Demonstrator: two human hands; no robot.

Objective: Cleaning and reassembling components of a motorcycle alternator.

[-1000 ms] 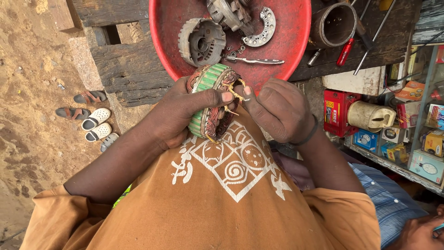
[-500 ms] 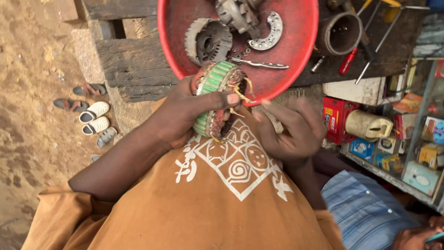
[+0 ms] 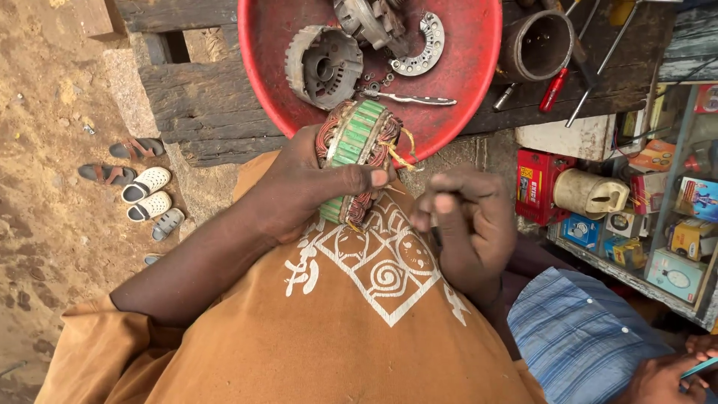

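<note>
At the far left, several sandals (image 3: 138, 187) lie on the sandy ground (image 3: 45, 150), well apart from the work. The left hand (image 3: 314, 187) comes in from the lower left with the forearm slanting upward; its fingers are wrapped tightly around a ring-shaped stator (image 3: 355, 150) with a green core and copper windings, thumb pressed across its near side. The stator is held upright over the near rim of a red basin (image 3: 479, 67), just above the person's orange shirt (image 3: 336, 329) (printed with a white pattern). To its right the right hand (image 3: 464, 224) is raised with fingers curled and pinched together close to a yellow lead trailing from the windings; whether it actually grips anything I cannot tell. The basin rests on a dark wooden surface (image 3: 194, 90) and holds a grey metal housing (image 3: 323, 66), a curved plate (image 3: 419, 45) and a small blade (image 3: 407, 97). Near the surface's right edge stand a rusty cylinder (image 3: 535, 45) and a red-handled screwdriver (image 3: 555, 90); shelves of boxes (image 3: 673, 224) follow
</note>
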